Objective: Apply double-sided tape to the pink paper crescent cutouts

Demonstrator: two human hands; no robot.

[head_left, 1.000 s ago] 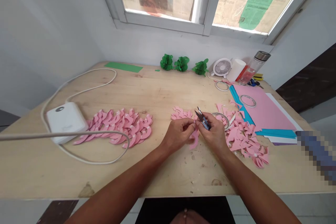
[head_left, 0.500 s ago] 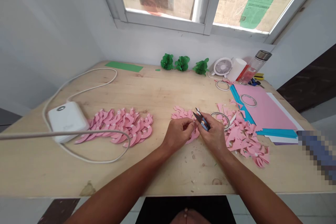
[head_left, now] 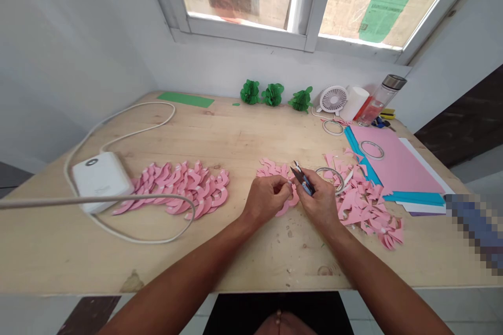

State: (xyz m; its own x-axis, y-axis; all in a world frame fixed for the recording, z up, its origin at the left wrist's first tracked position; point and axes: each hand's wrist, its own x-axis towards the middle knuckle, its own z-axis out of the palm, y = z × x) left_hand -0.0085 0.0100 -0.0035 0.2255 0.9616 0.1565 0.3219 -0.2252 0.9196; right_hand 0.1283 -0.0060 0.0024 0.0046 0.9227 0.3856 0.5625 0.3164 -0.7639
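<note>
Pink paper (head_left: 284,210) is pinched by left hand (head_left: 266,199), right hand (head_left: 321,203) grasping snips (head_left: 302,180), open table (head_left: 271,256) toward the near edge (head_left: 283,290).

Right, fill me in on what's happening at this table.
A person is working pink paper with both hands. The left hand pinches a curved pink paper piece at its fingertips, and the right hand holds small snips close by. A large pile of curved pink pieces lies off to the left, and loose pink scraps are heaped on the right. Three green paper shapes stand along the wall.
</note>
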